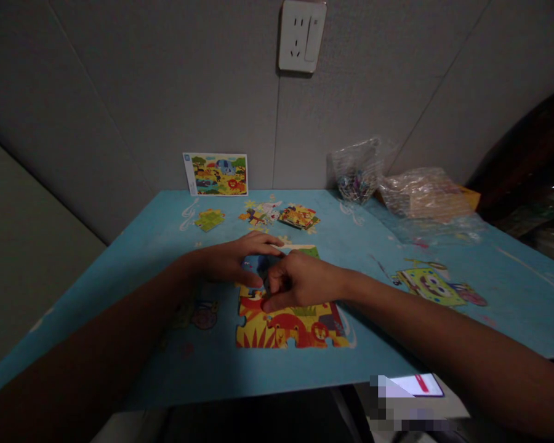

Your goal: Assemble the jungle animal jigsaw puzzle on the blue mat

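Observation:
A partly joined jigsaw puzzle (281,329) lies flat on the blue table, with an orange lion, a small lion face and yellow grass in its picture. My left hand (240,255) rests over its upper left part, thumb and fingers apart and stretched out. Against the middle of the puzzle is my right hand (300,280), its fingers curled in; whether they pinch a piece is hidden. Dark blue pieces show between the two hands. Behind them lie a stack of puzzle pieces (299,216), some loose pieces (258,214) and a green piece (210,219).
A picture card (219,175) leans against the grey wall. At the back right are a clear bag with small items (357,172) and crumpled plastic wrapping (429,194). A cartoon figure (431,284) is printed on the tabletop (133,246). A lit phone screen (415,386) shows below the front edge.

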Demonstrator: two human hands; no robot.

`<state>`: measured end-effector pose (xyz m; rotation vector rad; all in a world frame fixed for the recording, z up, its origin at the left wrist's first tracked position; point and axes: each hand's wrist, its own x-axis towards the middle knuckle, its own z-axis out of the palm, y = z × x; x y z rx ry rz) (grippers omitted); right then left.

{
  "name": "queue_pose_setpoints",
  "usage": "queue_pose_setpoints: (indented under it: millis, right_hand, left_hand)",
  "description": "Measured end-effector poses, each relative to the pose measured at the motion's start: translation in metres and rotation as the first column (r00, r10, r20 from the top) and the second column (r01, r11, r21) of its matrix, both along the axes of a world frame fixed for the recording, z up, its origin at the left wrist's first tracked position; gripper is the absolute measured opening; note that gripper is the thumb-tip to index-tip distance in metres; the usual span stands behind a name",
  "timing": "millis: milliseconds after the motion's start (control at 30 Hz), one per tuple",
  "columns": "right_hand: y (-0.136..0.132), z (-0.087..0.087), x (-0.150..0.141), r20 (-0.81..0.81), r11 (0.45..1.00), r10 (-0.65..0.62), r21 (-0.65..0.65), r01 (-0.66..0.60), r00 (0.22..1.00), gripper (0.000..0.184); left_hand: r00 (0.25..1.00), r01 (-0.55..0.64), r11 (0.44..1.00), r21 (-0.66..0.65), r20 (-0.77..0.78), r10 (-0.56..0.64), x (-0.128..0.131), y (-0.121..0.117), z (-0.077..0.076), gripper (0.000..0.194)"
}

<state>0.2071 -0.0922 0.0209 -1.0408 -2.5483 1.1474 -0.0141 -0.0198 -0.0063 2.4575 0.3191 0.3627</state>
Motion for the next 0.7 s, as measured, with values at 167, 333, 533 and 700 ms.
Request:
queue_pose_setpoints:
  millis: [167, 333, 533, 700]
  right_hand:
    - [0.000, 0.001, 0.000, 0.009, 1.000, 0.015, -0.007, -0.015, 1.000, 0.025]
    - [0.001, 0.002, 0.001, -0.017, 0.996, 0.053, -0.068, -0.054, 0.998, 0.022]
    - [0.000, 0.002, 0.004, -0.013, 0.995, 0.090, -0.046, -0.091, 0.996, 0.024]
    - [0.000, 0.001, 0.004, -0.017, 0.994, 0.101, -0.039, -0.102, 0.995, 0.023]
  left_hand:
    - [0.992, 0.045, 0.998, -0.038, -0.116, -0.050, -0.004, 0.000, 0.001, 0.093]
    - [0.987, 0.021, 1.000, -0.005, -0.160, -0.022, -0.002, -0.004, 0.002, 0.097]
    - [0.980, 0.026, 1.000, 0.008, -0.199, -0.024, -0.007, -0.006, 0.007, 0.093]
    - [0.965, 0.030, 1.000, -0.002, -0.259, -0.030, -0.008, -0.008, 0.014, 0.087]
